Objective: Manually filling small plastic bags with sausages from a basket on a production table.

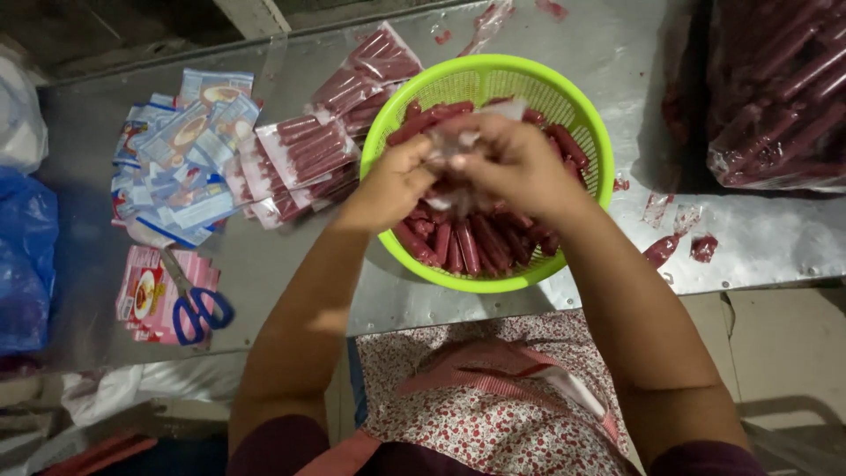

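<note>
— What lies on the left of the worktop (282, 264)?
— Blue-handled scissors (196, 304) on pink packets, then blue-and-white pouches (181, 159), then sealed sausage packs (308, 150), apparently finished.
— And the hands?
— Over a green basket (564, 110), the left hand (397, 181) and right hand (520, 163) together pinch a clear bag (454, 145).
— What's left?
— Many loose sausages (467, 242) in the basket; a full bag far right.

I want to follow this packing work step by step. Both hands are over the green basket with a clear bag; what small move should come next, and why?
Probably spread the mouth of the clear bag wider. The left hand and right hand pinch it together above the green basket, it looks crumpled, and the red sausages lie loose below.
</note>
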